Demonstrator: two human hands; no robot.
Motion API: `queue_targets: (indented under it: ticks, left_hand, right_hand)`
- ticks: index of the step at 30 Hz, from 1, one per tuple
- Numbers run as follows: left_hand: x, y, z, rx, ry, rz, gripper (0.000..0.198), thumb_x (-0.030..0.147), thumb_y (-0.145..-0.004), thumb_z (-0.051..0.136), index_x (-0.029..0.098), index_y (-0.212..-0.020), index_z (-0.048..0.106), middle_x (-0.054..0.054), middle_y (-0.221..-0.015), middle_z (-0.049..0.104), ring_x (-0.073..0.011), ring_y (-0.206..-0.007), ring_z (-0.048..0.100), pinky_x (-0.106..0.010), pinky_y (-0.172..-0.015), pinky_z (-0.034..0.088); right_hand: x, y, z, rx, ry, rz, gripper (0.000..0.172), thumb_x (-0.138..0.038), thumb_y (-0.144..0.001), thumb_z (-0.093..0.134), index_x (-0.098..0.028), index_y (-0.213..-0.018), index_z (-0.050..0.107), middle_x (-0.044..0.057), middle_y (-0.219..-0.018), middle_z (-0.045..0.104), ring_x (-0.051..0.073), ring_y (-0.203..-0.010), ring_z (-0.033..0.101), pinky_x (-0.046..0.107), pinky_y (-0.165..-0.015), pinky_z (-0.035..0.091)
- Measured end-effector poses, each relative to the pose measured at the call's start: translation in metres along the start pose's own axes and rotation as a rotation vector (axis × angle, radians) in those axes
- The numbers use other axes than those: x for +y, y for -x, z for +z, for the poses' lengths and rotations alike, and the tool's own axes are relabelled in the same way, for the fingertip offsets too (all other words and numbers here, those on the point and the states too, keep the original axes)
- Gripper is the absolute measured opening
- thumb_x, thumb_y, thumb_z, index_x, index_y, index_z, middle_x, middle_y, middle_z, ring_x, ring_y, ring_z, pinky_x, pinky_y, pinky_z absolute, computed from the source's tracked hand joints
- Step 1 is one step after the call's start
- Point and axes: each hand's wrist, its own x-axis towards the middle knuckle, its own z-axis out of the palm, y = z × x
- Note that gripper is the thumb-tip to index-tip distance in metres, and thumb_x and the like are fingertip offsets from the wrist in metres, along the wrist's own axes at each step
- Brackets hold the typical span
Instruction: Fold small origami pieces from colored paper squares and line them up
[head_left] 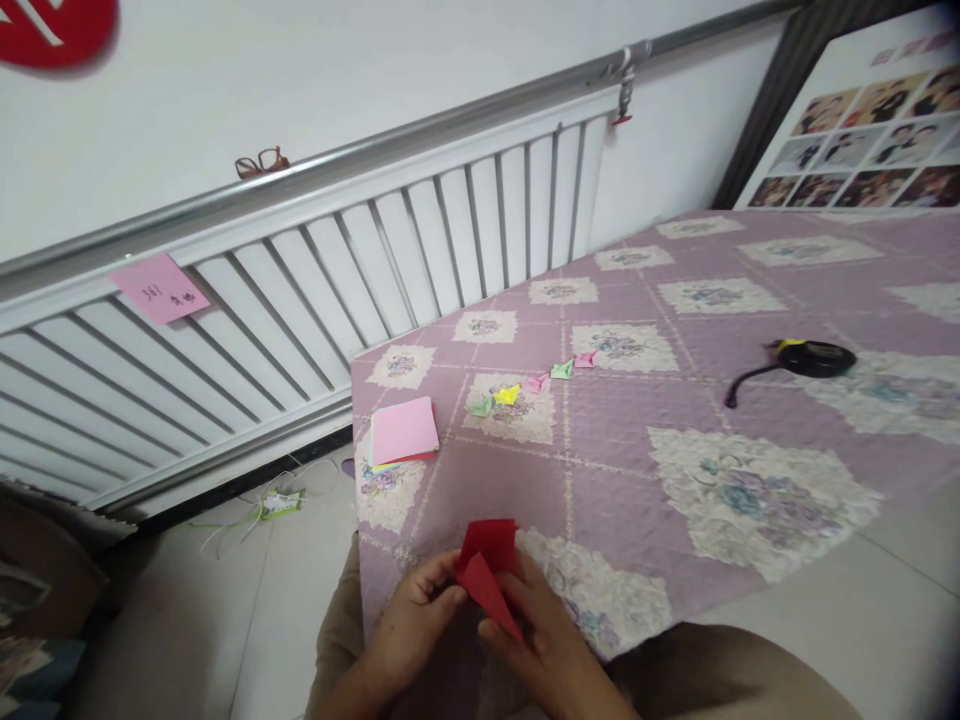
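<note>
A partly folded sheet of red paper (491,550) is held between both hands above the near edge of the table. My left hand (420,610) pinches its left side between thumb and fingers. My right hand (536,625) grips the right side, with a folded flap slanting down toward the thumb. Beyond the hands lies a stack of square colored paper (405,432), pink on top with red, yellow and blue edges showing. Several small folded paper pieces run in a slanting row, among them a yellow folded piece (507,395) and a pink folded piece (586,359).
A patterned purple tablecloth (510,480) covers the table. On its right side rests a black object with a curved stem (817,360). A white radiator (450,235) runs along the wall, with glasses (262,163) on its pipe. Cables (270,505) lie on the floor.
</note>
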Motion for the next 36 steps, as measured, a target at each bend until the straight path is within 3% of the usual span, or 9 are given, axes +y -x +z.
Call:
queue_targets:
  ticks: [9,16,21,25,31,36]
  left_hand:
    - [0.005,-0.004,0.011,-0.011,-0.004,0.03,0.043,0.04,-0.077,0.07,0.02,-0.115,0.064,-0.008,-0.113,0.067,-0.0258,-0.107,0.059,-0.04,-0.098,0.041]
    - [0.001,-0.005,0.012,0.139,-0.047,-0.032,0.037,0.038,-0.076,0.069,0.019,-0.107,0.067,-0.007,-0.107,0.07,-0.0244,-0.102,0.061,-0.039,-0.096,0.043]
    - [0.0,-0.005,0.013,0.244,-0.036,-0.048,0.036,0.039,-0.072,0.072,0.017,-0.101,0.069,-0.007,-0.1,0.071,-0.0236,-0.095,0.063,-0.037,-0.09,0.046]
    - [0.0,-0.007,0.013,0.307,0.003,-0.04,0.035,0.038,-0.068,0.075,0.016,-0.096,0.07,-0.008,-0.094,0.071,-0.0227,-0.09,0.064,-0.034,-0.084,0.048]
    - [-0.002,-0.009,0.008,0.331,-0.016,0.013,0.03,0.032,-0.07,0.072,0.017,-0.096,0.071,-0.007,-0.094,0.072,-0.0223,-0.09,0.064,-0.033,-0.084,0.047]
    - [-0.004,-0.008,0.009,0.315,-0.149,0.063,0.025,0.027,-0.074,0.067,0.019,-0.098,0.071,-0.006,-0.096,0.072,-0.0221,-0.092,0.064,-0.034,-0.085,0.047]
  right_hand:
    - [0.004,-0.001,0.002,0.013,-0.018,0.041,0.035,-0.05,-0.09,0.045,-0.024,-0.102,0.065,0.01,-0.116,0.058,0.026,-0.11,0.054,0.04,-0.094,0.043]
    - [0.002,0.005,-0.004,-0.003,-0.035,0.052,0.047,-0.054,-0.09,0.043,-0.029,-0.129,0.054,0.008,-0.139,0.046,0.028,-0.129,0.04,0.045,-0.107,0.034]
    - [0.007,0.009,-0.005,-0.025,-0.068,0.132,0.056,-0.056,-0.09,0.04,-0.027,-0.138,0.045,0.008,-0.15,0.033,0.028,-0.138,0.027,0.051,-0.112,0.022]
    - [0.014,0.009,-0.005,-0.004,-0.104,0.125,0.063,-0.057,-0.087,0.046,-0.025,-0.141,0.041,0.009,-0.152,0.028,0.029,-0.14,0.023,0.051,-0.113,0.021]
    - [0.018,0.004,-0.013,0.07,-0.155,0.123,0.048,-0.053,-0.082,0.057,-0.027,-0.122,0.061,0.008,-0.149,0.036,0.03,-0.137,0.029,0.05,-0.111,0.026]
    - [0.015,-0.001,-0.009,0.108,-0.353,0.218,0.035,-0.046,-0.08,0.059,-0.025,-0.106,0.066,0.009,-0.112,0.065,0.026,-0.106,0.059,0.043,-0.094,0.045]
